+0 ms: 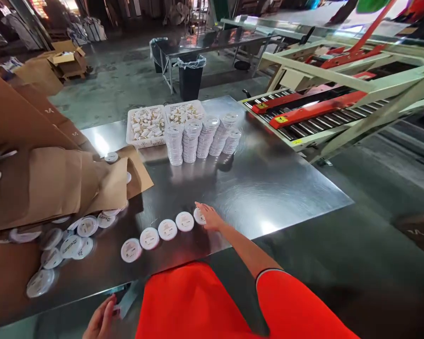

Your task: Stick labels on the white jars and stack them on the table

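Note:
My right hand (209, 217) lies with outstretched fingers over the rightmost round white-labelled container (198, 215), partly hiding it. To its left, several more of these discs stand in a slanting row, among them a white one (167, 230) in the middle. Low at the near table edge is my left hand (101, 320), its thumb and fingers pinched together. A pale translucent strip (129, 299) shows beside those fingertips; whether they hold it is unclear. Loose labelled discs (71, 246) lie in a heap at the left, by an opened cardboard box (53, 181).
Stacks of clear round containers (191, 141) stand towards the back of the metal table (268, 183). Behind them are white baskets (128, 132) of small white-and-gold pieces. A roller conveyor (304, 122) with red bars lies beyond the right edge; a black bin (191, 80) stands behind.

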Motion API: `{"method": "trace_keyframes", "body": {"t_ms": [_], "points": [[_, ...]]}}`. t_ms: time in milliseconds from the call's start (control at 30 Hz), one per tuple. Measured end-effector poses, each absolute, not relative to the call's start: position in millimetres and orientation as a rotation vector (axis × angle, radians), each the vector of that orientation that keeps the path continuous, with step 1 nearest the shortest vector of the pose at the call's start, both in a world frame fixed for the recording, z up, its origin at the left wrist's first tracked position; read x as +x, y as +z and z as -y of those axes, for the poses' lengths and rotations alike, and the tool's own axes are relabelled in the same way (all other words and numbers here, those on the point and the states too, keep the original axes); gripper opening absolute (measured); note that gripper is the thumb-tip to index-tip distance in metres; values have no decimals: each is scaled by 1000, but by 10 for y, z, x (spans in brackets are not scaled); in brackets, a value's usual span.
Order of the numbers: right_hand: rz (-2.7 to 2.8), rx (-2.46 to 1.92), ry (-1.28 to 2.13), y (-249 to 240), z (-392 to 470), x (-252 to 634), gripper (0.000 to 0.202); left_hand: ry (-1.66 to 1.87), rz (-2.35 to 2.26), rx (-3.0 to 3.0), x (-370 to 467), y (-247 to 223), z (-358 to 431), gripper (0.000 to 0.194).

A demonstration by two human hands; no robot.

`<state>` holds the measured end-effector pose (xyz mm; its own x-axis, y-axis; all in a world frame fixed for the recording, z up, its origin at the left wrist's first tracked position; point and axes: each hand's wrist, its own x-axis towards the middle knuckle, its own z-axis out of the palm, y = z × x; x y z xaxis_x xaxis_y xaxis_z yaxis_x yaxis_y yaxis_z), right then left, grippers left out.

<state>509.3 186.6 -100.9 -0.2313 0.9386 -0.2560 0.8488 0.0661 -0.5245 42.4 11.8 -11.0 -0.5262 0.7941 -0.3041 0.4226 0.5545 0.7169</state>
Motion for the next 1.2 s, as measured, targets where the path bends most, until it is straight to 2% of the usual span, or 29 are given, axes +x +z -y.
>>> {"method": "trace_keyframes", "body": {"t_ms": [100,233,333,400,467,567,667,767,933,1200], "points": [[2250,-1825,928,-929,-1852,5068,109,771,-2169,938,611,71,-142,60],[2104,-1827,906,-671,-1826,5036,100,875,-2218,977,1188,425,-244,55],[1805,-1570,1065,-367,-1698,4785,62,1040,-2167,1052,1737,646,-350,46],[1575,-1273,1370,-130,-1528,4501,39,1160,-2077,1082,2058,728,-436,43],[1376,-947,1728,117,-1318,4199,40,1244,-2008,1120,2300,767,-512,40],[1260,-744,1934,428,-1052,3858,44,1310,-1978,1094,2515,794,-562,39],[1191,-844,1900,577,-973,3752,29,1341,-1917,993,2601,800,-552,42],[1189,-913,1864,600,-1045,3846,24,1327,-1781,925,2632,787,-528,43],[1213,-932,1858,615,-1152,4083,24,1208,-1663,928,2693,793,-516,41],[1129,-980,1804,603,-1105,4231,28,996,-1870,1226,2881,825,-647,45]]}}
